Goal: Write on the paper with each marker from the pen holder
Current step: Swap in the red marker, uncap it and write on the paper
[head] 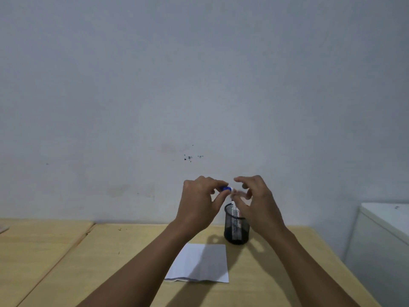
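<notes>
Two hands (228, 200) gripping marker (227, 189) overhead holder (236, 227)

Dim, soft picture; hand shadows fall on the paper (200, 263).

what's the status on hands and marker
Left hand pinching blue-capped marker above pen holder. Right hand beside it, grip unclear. Paper unobstructed.

Marker (230, 189) mostly hidden between fingers; label print unreadable.
</notes>
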The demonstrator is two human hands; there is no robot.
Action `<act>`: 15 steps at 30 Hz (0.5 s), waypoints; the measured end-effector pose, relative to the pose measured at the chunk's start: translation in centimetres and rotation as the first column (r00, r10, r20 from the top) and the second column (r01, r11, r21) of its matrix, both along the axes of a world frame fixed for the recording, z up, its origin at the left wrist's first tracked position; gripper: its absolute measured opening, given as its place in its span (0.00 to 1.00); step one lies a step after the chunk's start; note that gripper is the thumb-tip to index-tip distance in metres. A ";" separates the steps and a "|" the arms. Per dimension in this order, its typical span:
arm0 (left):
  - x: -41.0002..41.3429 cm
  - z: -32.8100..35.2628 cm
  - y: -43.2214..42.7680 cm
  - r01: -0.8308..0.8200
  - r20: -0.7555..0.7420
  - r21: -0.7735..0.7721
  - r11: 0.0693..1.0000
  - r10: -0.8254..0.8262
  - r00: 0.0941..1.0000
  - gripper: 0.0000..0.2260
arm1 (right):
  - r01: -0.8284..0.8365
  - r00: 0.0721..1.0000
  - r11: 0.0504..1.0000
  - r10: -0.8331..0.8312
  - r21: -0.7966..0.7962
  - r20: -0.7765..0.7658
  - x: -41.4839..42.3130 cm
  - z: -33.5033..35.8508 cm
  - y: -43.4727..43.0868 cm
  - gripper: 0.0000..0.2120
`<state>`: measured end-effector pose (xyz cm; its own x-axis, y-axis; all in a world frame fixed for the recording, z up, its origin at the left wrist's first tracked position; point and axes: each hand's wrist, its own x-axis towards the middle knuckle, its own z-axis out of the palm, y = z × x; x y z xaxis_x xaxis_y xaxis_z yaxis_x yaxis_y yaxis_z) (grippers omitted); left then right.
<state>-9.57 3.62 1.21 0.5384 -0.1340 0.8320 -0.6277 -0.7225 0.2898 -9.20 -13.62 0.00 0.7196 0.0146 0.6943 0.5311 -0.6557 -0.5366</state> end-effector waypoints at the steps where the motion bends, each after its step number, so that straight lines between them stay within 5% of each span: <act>1: 0.3 0.1 -0.6 0.036 0.017 0.006 0.999 -0.036 0.999 0.08 | -0.006 1.000 0.999 0.006 -0.043 0.005 0.8 -0.5 -0.5 0.11; 5: 2.8 0.3 -2.5 0.046 -0.086 -0.030 0.999 -0.048 0.995 0.15 | 0.039 0.999 0.988 -0.042 0.152 0.014 4.2 -1.2 -2.2 0.08; 7: 4.5 0.2 -3.2 -0.049 -0.192 0.113 0.992 0.070 0.979 0.16 | 0.076 0.995 0.977 -0.061 0.197 -0.083 5.6 -1.4 -3.1 0.14; 10: 6.9 -0.4 -4.2 -0.070 -0.343 0.329 0.942 0.189 0.920 0.16 | 0.090 0.977 0.989 -0.065 0.115 -0.202 6.8 -2.5 -3.6 0.28; 15: 9.7 -2.0 -5.9 0.003 -0.487 0.393 0.919 0.205 0.849 0.16 | 0.120 0.941 0.993 -0.112 0.004 -0.320 8.7 -5.2 -3.7 0.28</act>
<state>0.09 -2.28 -0.77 0.8964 -0.2918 0.3336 -0.3820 -0.8903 0.2479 -0.49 -17.28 -5.23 0.8988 -0.0955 0.4279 0.2510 -0.6883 -0.6807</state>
